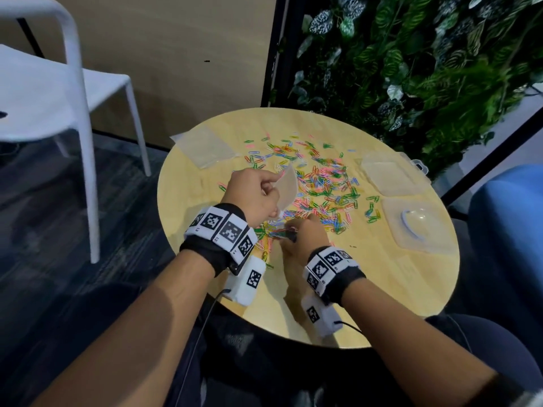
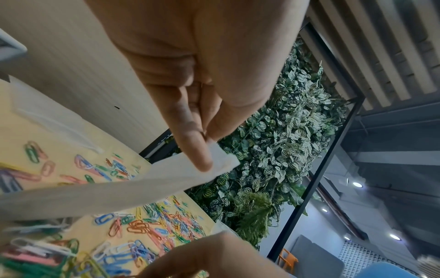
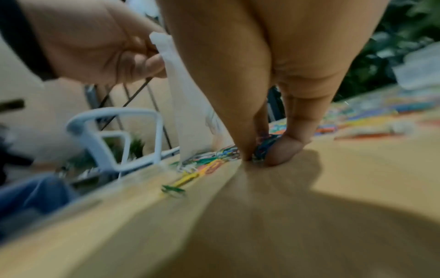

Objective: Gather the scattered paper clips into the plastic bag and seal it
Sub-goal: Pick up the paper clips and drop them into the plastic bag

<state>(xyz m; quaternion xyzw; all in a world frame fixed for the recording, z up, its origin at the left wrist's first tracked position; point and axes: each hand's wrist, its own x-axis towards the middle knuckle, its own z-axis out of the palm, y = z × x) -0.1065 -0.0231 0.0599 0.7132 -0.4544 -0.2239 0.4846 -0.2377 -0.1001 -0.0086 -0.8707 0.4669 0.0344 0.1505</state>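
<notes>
Coloured paper clips point(image 1: 323, 183) lie scattered over the middle of the round wooden table point(image 1: 382, 289). My left hand point(image 1: 255, 195) pinches the top edge of a small clear plastic bag point(image 1: 286, 186), which hangs down over the clips; the pinch shows in the left wrist view, thumb and forefinger on the bag point(image 2: 166, 180). My right hand point(image 1: 302, 236) is down on the table just below the bag. Its thumb and fingers pinch a small bunch of paper clips point(image 3: 262, 148) against the wood, beside the bag point(image 3: 190, 112).
More clear bags point(image 1: 205, 146) lie at the table's far left. An open clear plastic box point(image 1: 390, 174) and its lid point(image 1: 420, 224) sit at the right. A white chair point(image 1: 58, 92) stands left; a plant wall point(image 1: 411, 69) is behind.
</notes>
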